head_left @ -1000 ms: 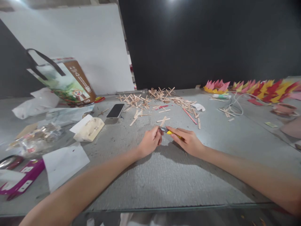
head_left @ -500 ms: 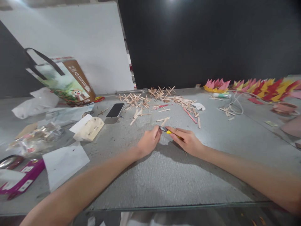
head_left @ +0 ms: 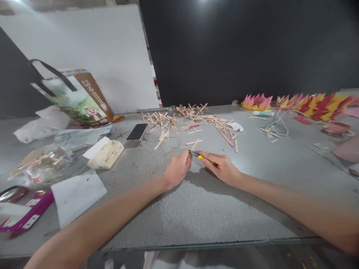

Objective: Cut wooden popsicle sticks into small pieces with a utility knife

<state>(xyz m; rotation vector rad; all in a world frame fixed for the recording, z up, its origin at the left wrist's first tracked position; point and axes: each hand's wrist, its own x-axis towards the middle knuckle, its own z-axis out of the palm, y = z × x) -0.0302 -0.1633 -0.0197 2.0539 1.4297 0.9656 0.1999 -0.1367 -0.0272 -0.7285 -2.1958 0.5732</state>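
My right hand [head_left: 223,168] is closed around a yellow-handled cutter [head_left: 200,157], whose grey metal end points left. That end reaches the fingertips of my left hand [head_left: 178,170], which is closed in a pinch; whatever it holds is hidden by the fingers. Both hands are just above the grey table [head_left: 179,224], near its middle. Right beyond the fingers lie crossed wooden sticks [head_left: 194,143]. A larger heap of wooden sticks [head_left: 162,120] spreads farther back.
A black phone [head_left: 137,132], a folded paper packet [head_left: 110,154], a white sheet [head_left: 78,194] and a printed bag [head_left: 84,99] are on the left. Back right are pink, yellow and red paper crowns [head_left: 322,106], a glue stick [head_left: 263,113] and a cable [head_left: 280,123].
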